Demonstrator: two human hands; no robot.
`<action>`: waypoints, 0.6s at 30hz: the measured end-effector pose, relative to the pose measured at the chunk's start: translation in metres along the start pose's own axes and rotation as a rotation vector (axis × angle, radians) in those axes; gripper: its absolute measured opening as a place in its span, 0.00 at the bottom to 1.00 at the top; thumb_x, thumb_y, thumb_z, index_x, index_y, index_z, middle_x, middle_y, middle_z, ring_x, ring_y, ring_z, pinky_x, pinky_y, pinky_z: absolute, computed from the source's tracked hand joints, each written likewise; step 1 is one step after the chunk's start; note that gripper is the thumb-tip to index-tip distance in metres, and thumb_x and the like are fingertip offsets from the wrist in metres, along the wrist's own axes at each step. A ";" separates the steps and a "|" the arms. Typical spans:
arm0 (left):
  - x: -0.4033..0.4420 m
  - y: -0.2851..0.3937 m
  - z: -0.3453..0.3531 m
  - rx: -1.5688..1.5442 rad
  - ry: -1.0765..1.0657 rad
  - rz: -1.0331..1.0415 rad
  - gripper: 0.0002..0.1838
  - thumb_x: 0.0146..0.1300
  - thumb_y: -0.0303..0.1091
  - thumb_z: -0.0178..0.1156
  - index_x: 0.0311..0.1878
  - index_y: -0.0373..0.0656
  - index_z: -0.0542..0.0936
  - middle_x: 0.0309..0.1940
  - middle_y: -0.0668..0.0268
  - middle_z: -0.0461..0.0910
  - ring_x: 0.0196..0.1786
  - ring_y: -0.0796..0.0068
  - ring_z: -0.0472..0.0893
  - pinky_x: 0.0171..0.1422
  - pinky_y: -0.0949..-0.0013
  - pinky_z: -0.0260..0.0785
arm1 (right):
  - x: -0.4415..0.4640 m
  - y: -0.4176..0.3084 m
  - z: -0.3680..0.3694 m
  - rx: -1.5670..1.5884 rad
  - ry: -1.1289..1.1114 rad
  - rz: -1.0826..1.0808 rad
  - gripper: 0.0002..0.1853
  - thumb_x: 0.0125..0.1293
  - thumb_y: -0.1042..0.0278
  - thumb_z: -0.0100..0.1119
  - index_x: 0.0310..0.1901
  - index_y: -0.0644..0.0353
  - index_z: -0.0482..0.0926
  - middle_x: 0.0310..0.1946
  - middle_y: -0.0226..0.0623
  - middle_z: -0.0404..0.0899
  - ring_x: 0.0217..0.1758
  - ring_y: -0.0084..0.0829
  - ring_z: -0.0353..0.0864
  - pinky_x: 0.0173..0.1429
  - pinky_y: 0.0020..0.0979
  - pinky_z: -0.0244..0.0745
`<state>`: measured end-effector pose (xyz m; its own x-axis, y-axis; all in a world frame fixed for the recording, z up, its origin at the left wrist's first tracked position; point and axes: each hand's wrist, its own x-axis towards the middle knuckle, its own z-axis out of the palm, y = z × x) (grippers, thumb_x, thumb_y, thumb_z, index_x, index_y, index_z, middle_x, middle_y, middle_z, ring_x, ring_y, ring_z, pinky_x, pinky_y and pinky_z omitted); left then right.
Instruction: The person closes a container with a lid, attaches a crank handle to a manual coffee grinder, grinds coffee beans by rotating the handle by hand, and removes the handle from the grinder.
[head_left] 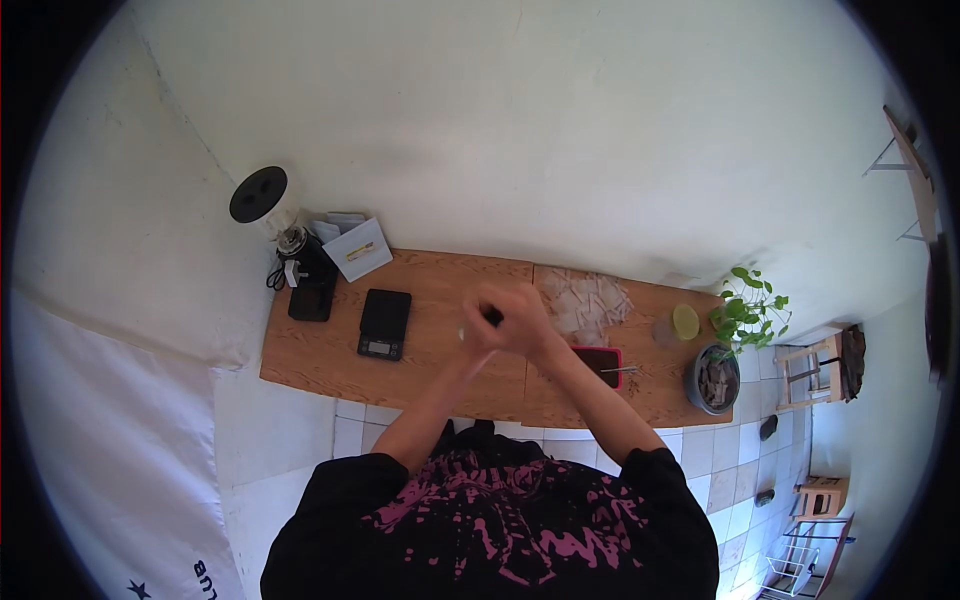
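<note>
My left hand [478, 338] and my right hand [524, 314] are brought together above the middle of the wooden table [450, 385]. Both have their fingers curled, and they touch each other. A dark patch shows between them; whether it is an object or shadow I cannot tell. At the left hand's outer edge there is a small whitish spot, too small to name. Right of the hands, a red-rimmed tray [619, 357] holds dark brown material, with a thin metal utensil [620, 370] across its edge. Behind it lies a spread of small whitish packets or strips [588, 300].
Left on the table are a black digital scale [385, 318], a grinder with a hopper [312, 290] and a white box [358, 250]. At the right are a yellow-lidded container [685, 322], a grey bucket [700, 402] and a leafy plant [745, 315]. A wooden chair [815, 370] stands beyond.
</note>
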<state>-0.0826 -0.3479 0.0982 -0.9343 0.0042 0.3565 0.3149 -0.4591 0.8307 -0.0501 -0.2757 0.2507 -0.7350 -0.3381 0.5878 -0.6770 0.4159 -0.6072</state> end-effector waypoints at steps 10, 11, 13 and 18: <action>-0.021 0.093 0.035 0.838 -0.139 0.083 0.12 0.50 0.34 0.77 0.36 0.42 0.86 0.25 0.56 0.85 0.29 0.50 0.86 0.37 0.57 0.79 | 0.015 0.102 -0.053 -0.348 0.172 0.281 0.19 0.69 0.59 0.71 0.25 0.61 0.78 0.19 0.46 0.81 0.24 0.54 0.84 0.32 0.49 0.78; -0.015 0.101 0.031 0.797 -0.088 0.007 0.13 0.50 0.35 0.77 0.37 0.41 0.86 0.25 0.56 0.85 0.29 0.52 0.87 0.38 0.58 0.79 | 0.002 0.111 -0.056 -0.389 0.152 0.289 0.19 0.69 0.59 0.71 0.25 0.62 0.78 0.18 0.45 0.80 0.22 0.51 0.83 0.30 0.46 0.76; -0.002 0.106 0.012 0.835 -0.021 -0.021 0.14 0.50 0.34 0.77 0.37 0.40 0.86 0.25 0.57 0.86 0.29 0.56 0.87 0.37 0.59 0.78 | -0.014 0.106 -0.055 -0.432 0.134 0.296 0.19 0.69 0.60 0.71 0.25 0.62 0.77 0.16 0.44 0.79 0.20 0.48 0.81 0.29 0.44 0.75; 0.026 0.093 -0.022 0.865 0.050 -0.114 0.14 0.52 0.33 0.78 0.38 0.37 0.86 0.27 0.58 0.87 0.30 0.63 0.87 0.38 0.60 0.78 | -0.042 0.057 -0.034 -0.187 -0.095 0.128 0.11 0.64 0.64 0.71 0.27 0.59 0.82 0.20 0.43 0.83 0.23 0.50 0.83 0.29 0.46 0.77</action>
<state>-0.0816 -0.4099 0.1752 -0.9676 -0.0398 0.2491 0.2163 0.3776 0.9004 -0.0566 -0.2093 0.2098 -0.8208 -0.3463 0.4543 -0.5654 0.6064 -0.5591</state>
